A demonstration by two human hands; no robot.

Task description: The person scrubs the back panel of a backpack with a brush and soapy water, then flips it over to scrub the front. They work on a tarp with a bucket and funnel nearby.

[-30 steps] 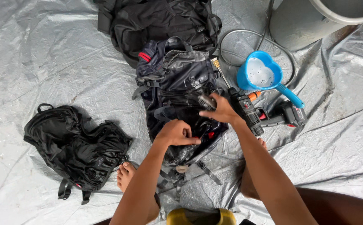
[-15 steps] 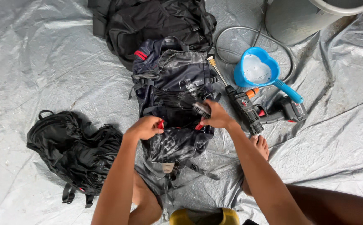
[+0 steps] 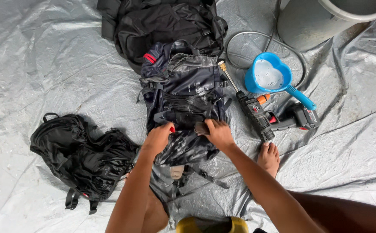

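A wet, soapy navy backpack lies flat on a grey tarp in front of me. My left hand is closed on the fabric at the pack's lower front, with a small red tab beside the thumb. My right hand presses on the same area a little to the right, gripping a small dark brush that is mostly hidden under the fingers. My bare right foot rests on the tarp just right of the pack.
A black backpack lies beyond the navy one, and another at my left. To the right are a spray gun with brass nozzle, a blue heart-shaped scoop of suds, a hose and a grey bucket.
Both hands have slid down the navy pack toward me. The left hand swung out left, then came back close to the right hand.
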